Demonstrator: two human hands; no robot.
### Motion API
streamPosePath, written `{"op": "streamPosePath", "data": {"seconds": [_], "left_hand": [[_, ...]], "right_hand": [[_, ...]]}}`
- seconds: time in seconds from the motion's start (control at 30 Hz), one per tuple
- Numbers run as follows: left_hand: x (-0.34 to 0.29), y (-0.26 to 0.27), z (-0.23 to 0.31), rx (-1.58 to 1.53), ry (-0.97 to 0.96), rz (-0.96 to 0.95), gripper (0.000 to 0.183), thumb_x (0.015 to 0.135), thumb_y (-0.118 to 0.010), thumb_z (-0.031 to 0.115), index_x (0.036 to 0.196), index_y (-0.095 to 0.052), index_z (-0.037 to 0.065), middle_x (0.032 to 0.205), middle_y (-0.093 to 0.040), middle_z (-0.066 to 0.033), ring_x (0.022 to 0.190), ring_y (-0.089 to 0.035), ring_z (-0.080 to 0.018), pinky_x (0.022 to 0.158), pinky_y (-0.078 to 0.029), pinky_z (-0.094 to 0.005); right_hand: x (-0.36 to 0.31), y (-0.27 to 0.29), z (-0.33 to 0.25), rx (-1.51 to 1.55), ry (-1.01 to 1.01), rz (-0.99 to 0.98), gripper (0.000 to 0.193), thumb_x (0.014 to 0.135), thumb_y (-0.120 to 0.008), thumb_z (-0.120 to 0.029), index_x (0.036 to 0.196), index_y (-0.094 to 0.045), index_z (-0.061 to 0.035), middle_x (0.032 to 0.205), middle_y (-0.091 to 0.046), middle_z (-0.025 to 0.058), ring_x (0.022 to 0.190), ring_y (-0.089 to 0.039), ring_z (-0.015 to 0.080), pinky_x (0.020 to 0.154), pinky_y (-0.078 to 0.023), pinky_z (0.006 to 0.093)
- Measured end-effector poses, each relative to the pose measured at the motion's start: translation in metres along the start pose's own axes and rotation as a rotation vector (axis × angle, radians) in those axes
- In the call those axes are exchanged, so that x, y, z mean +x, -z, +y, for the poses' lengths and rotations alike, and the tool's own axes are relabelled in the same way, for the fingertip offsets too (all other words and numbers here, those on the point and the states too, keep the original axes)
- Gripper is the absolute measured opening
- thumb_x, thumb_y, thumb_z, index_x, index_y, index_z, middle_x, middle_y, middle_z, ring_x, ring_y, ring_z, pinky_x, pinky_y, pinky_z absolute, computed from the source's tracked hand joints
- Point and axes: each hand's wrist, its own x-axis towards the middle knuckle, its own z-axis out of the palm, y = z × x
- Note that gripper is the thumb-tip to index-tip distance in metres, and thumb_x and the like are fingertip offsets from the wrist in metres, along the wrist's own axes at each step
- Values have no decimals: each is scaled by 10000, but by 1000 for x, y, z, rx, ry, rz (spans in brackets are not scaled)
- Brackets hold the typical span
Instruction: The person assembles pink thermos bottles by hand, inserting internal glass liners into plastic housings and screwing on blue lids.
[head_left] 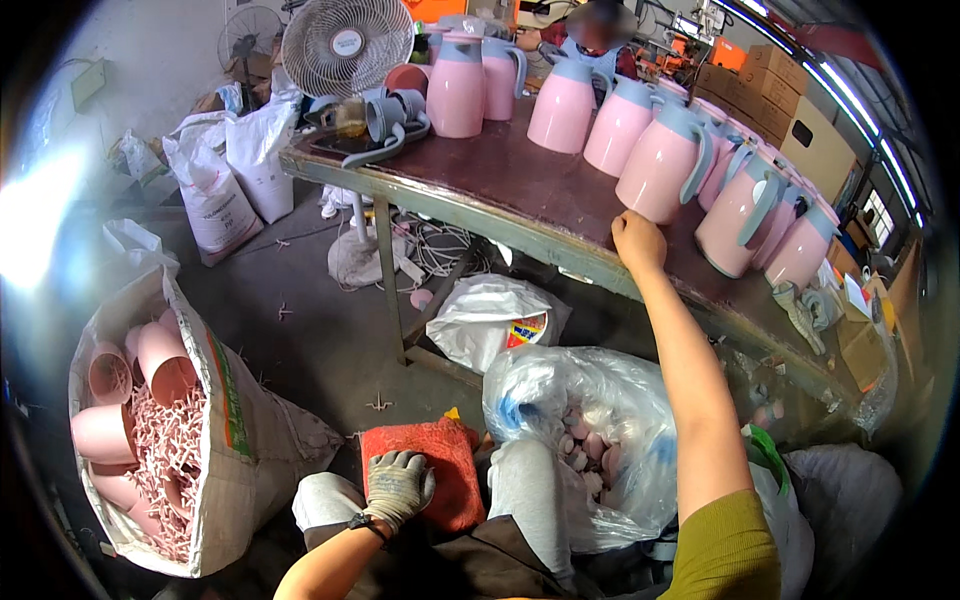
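Note:
My left hand [399, 488], in a grey-white work glove, lies flat with fingers stretched on a red cloth-like pad [440, 465] between my knees. My bare right hand [638, 241] rests at the table's near edge, fingers curled, right at the base of a pink jug [655, 170] with a grey-blue rim and handle. Whether it touches the jug, or has anything inside the fingers, is hidden. More such pink jugs [740, 215] stand upright close together to the right. Others, including another pink jug [563, 105], stand farther back on the dark red tabletop [470, 175].
At left stands a white woven sack [255, 440] with pink cylinders and small pink pieces. A clear plastic bag [620, 400] with pink pieces sits beside my right knee. Grey-blue parts [385, 115] and a fan [347, 45] are near the table's left end. Another person [590, 50] is behind it.

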Motion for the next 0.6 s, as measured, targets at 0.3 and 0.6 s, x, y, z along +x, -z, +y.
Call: {"op": "streamPosePath", "data": {"seconds": [0.3,0.6], "left_hand": [[1,-6,2,56,4,13,219,780,-631,316,909,-646,140,916,-643,-57,899,-605,-271,808,-408,-471],[-2,-2,-1,-20,14,13,233,804,-616,330,935,-654,141,950,-651,-57,922,-606,-254,842,-394,-457]], "right_hand": [[5,-3,6,-18,-9,-36,293,891,-496,-298,915,-681,-73,899,-692,167,839,-668,343,742,-525,470],[3,-4,4,-13,-6,4,288,893,-498,-297,913,-678,-74,887,-694,165,824,-671,352,733,-533,481]]}}
